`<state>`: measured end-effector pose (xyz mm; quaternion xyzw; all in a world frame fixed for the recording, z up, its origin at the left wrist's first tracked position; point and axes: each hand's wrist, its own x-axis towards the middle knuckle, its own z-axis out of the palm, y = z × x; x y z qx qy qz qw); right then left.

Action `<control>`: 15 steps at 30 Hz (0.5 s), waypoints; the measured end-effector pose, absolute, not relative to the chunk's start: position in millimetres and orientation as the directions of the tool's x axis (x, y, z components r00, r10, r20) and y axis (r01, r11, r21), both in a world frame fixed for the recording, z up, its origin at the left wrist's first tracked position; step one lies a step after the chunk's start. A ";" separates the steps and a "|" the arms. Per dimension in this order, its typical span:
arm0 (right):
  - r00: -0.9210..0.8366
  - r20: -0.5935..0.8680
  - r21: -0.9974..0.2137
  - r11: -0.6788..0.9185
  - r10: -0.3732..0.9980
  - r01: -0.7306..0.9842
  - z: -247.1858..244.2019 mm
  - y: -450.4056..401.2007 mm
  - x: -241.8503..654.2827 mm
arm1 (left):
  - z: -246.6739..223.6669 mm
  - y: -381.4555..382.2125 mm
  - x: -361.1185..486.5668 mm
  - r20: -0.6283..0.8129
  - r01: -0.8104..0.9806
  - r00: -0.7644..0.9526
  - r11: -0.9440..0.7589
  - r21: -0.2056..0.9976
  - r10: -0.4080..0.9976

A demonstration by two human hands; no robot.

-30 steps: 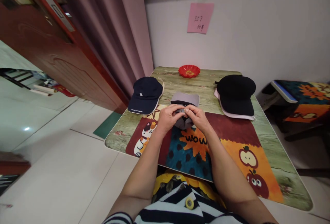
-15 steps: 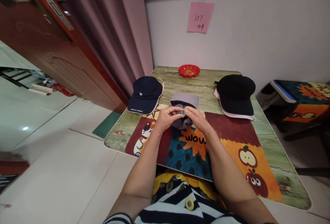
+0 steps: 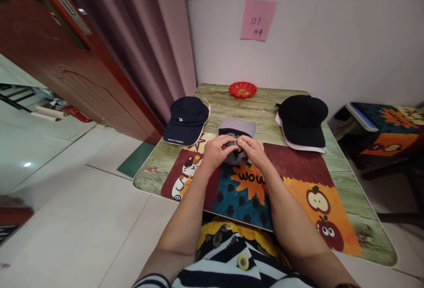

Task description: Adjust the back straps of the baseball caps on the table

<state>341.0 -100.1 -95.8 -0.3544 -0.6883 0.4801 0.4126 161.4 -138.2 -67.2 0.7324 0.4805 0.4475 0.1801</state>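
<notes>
A grey cap (image 3: 238, 125) lies upside down at the middle of the table, its brim toward the wall and its dark inside partly showing. My left hand (image 3: 217, 149) grips its back edge from the left, thumb and fingers pinched together. From the right, my right hand (image 3: 251, 147) pinches the same edge close by, so the fingertips of both hands nearly meet. The cap's strap is mostly hidden behind my fingers. To the left sits a navy cap (image 3: 187, 118) with white lettering on its brim. On the right a black cap (image 3: 303, 118) rests over a pale pink one (image 3: 303, 147).
A red scalloped dish (image 3: 243, 90) stands at the table's back edge. Under my hands lies a colourful mat (image 3: 243, 204) on the wood-patterned table (image 3: 356, 182). A door (image 3: 82, 80) and a curtain (image 3: 159, 36) border the left; another mat-covered table (image 3: 391, 124) stands at right.
The view has shifted very slightly. Both hands stay at the grey cap's back edge with only a tiny movement of the fingers; the other caps have not moved.
</notes>
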 end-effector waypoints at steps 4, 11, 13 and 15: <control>-0.441 0.206 -0.962 0.263 0.874 0.071 -101.1 -99.2 338.0 | -67.9 -139.0 157.9 0.422 0.509 0.135 -0.428 0.746 0.897; -0.402 0.262 -0.939 0.328 0.877 0.103 -97.8 -100.0 337.3 | -72.1 -139.5 151.1 0.423 0.531 0.085 -0.400 0.747 0.902; -0.353 0.275 -0.937 0.332 0.895 0.112 -96.3 -99.1 341.7 | -74.3 -138.5 147.0 0.437 0.530 0.031 -0.385 0.756 0.899; -0.332 0.270 -0.937 0.326 0.904 0.125 -94.7 -98.1 347.9 | -75.2 -137.8 141.7 0.431 0.529 -0.011 -0.361 0.768 0.902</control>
